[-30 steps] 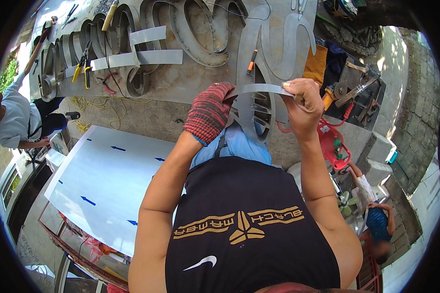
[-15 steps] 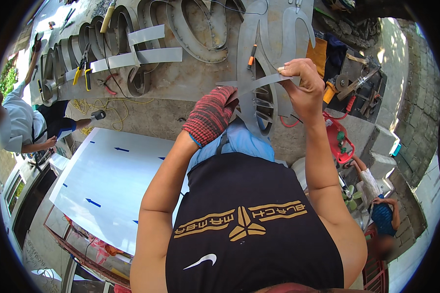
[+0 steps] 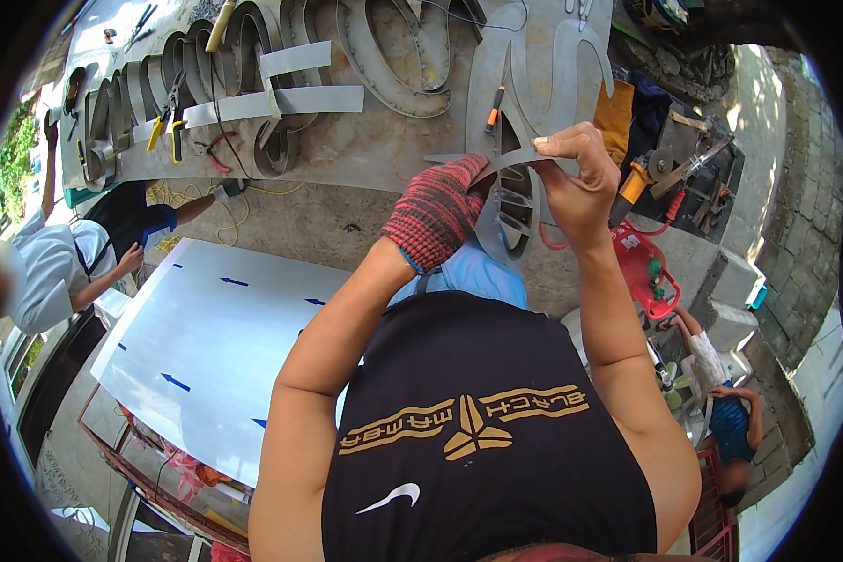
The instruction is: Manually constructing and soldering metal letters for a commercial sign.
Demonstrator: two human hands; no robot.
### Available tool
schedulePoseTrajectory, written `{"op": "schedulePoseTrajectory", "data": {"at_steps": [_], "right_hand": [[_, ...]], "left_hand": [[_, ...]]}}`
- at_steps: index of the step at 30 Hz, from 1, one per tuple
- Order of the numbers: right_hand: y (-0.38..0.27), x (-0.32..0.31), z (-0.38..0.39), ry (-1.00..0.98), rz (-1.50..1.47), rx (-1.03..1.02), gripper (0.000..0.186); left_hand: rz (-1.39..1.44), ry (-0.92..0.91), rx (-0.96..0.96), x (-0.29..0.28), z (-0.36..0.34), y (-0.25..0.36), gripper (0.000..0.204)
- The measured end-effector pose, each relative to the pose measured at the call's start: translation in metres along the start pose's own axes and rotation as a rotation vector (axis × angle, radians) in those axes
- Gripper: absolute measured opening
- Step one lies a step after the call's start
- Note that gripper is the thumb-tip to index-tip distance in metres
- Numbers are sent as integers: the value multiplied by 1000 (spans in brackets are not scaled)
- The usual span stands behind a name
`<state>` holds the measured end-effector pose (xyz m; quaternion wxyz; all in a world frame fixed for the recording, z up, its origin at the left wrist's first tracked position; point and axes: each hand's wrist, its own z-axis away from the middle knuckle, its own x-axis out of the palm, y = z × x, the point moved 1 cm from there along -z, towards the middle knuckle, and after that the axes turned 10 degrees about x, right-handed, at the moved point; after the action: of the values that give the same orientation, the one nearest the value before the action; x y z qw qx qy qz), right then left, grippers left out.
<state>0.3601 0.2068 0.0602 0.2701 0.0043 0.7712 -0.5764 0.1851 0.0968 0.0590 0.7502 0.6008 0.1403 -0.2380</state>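
Note:
A thin grey metal strip (image 3: 513, 157) is held between my two hands and bows upward in a shallow curve. My left hand (image 3: 437, 214), in a red and black knit glove, is closed on its left part. My bare right hand (image 3: 581, 178) pinches the other end between thumb and fingers. Below the strip, a flat metal letter shape with upright ribs (image 3: 513, 211) reaches past the table edge toward my lap. An orange and black pen-like tool (image 3: 495, 109) lies just beyond the strip on the sheet metal.
On the metal-topped table (image 3: 365, 150) stand several curved metal letter frames (image 3: 393, 94), with yellow-handled pliers (image 3: 167, 120) by them. An angle grinder (image 3: 639, 178) lies at the right near a red plastic chair (image 3: 642, 267). A white panel (image 3: 225, 337) lies left; one person (image 3: 51, 272) stands beyond it.
My gloved left hand has moved right, closer to my right hand, and less of the strip shows between them. The person at the left has shifted, with a foot farther right.

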Motion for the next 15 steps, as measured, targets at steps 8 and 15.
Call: {"op": "schedulePoseTrajectory", "data": {"at_steps": [8, 15], "right_hand": [[-5, 13, 6, 81, 46, 39, 29], [-4, 12, 1, 34, 67, 41, 28]], "left_hand": [[-2, 78, -26, -1, 6, -5, 24], [27, 20, -39, -1, 6, -8, 32]]}}
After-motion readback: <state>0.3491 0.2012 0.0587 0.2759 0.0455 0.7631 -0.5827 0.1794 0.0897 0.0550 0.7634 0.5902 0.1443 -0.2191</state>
